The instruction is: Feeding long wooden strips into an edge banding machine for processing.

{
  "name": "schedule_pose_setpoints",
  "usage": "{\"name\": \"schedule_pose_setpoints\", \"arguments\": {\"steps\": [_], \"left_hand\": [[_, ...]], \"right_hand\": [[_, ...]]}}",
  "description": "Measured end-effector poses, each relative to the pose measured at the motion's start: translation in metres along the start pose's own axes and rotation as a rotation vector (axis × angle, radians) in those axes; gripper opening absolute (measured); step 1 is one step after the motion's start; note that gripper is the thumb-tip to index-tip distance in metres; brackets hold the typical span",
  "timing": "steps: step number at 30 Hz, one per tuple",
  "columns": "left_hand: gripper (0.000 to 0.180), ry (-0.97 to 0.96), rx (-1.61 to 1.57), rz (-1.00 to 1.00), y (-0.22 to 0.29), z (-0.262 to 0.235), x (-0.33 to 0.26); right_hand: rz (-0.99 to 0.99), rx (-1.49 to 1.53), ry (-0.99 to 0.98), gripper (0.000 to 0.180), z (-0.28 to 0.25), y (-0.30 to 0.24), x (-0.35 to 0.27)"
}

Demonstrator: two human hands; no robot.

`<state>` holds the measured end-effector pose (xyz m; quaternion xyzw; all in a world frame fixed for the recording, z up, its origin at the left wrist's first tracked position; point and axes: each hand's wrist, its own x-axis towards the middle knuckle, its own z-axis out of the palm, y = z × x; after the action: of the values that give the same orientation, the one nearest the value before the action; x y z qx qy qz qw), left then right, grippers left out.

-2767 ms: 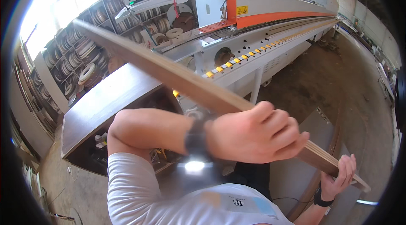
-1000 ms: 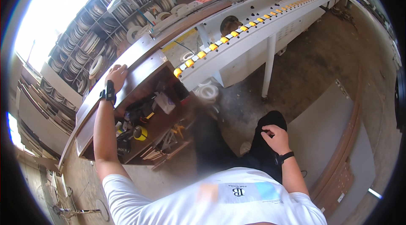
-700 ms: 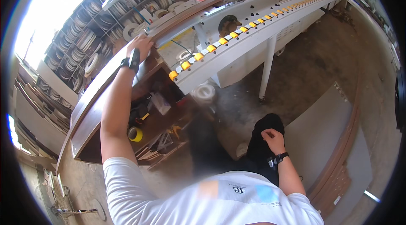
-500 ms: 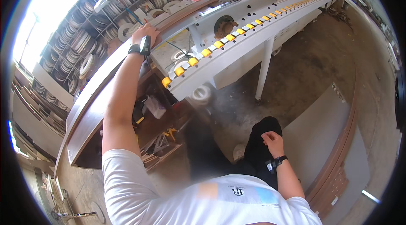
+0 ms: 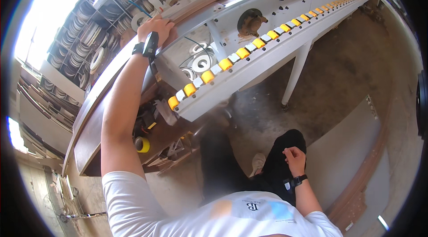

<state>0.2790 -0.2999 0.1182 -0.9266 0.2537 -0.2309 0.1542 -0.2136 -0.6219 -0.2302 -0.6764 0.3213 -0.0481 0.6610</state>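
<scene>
My left hand (image 5: 155,31) reaches up to the near end of the long brown strips (image 5: 194,9) lying along the machine bed. Its fingers are bent over the strip ends, and the underside of the grip is partly hidden. A black wristband with a small box sits on that wrist. My right hand (image 5: 295,160) hangs beside my right thigh, fingers curled in, with nothing visible in them. A dark watch-like band (image 5: 298,180) circles the right wrist.
A white machine rail with yellow rollers (image 5: 225,64) runs off to the far right. A curved brown worktop (image 5: 96,134) lies left, with a yellow tape roll (image 5: 142,145) beneath. Racks of edging rolls (image 5: 82,50) stand behind. A grey panel (image 5: 334,157) lies at right.
My view has shifted; the roller rail appears larger and closer. The yellow tape roll has come into view. My left hand stays at the strip ends, and the right stays near my thigh.
</scene>
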Motion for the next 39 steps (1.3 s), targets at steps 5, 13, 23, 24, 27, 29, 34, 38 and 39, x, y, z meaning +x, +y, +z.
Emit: {"name": "schedule_pose_setpoints", "arguments": {"steps": [5,13,23,24,27,29,34,38,39], "left_hand": [[0.039,-0.003,-0.041,-0.068,0.019,0.008,0.028],[0.041,0.04,-0.105,-0.142,0.076,0.02,0.095],[0.081,-0.034,-0.215,-0.09,0.0,0.038,0.046],[0.082,-0.062,-0.241,-0.084,-0.016,0.039,0.037],[0.086,-0.135,-0.265,-0.106,-0.046,0.037,0.011],[0.089,-0.175,-0.271,-0.135,-0.058,0.032,-0.006],[0.116,-0.214,-0.292,-0.364,-0.056,0.028,-0.013],[0.12,-0.202,-0.328,-0.368,-0.055,0.027,-0.009],[0.12,-0.204,-0.329,-0.38,-0.06,0.03,-0.012]], "right_hand": [[-0.012,0.042,-0.031,0.019,0.009,0.002,0.003],[-0.041,0.01,-0.027,0.019,0.001,0.006,0.002],[-0.039,0.29,0.031,0.019,-0.018,0.019,0.004],[-0.028,0.306,0.029,0.02,-0.018,0.022,0.006],[-0.024,0.276,0.018,0.02,-0.015,0.019,0.007],[-0.019,0.23,0.008,0.019,-0.014,0.017,0.007],[-0.017,0.151,0.002,0.019,-0.011,0.021,0.003],[-0.011,0.057,0.034,0.02,-0.008,0.014,-0.001],[-0.014,0.056,0.036,0.02,-0.008,0.015,0.0]]}}
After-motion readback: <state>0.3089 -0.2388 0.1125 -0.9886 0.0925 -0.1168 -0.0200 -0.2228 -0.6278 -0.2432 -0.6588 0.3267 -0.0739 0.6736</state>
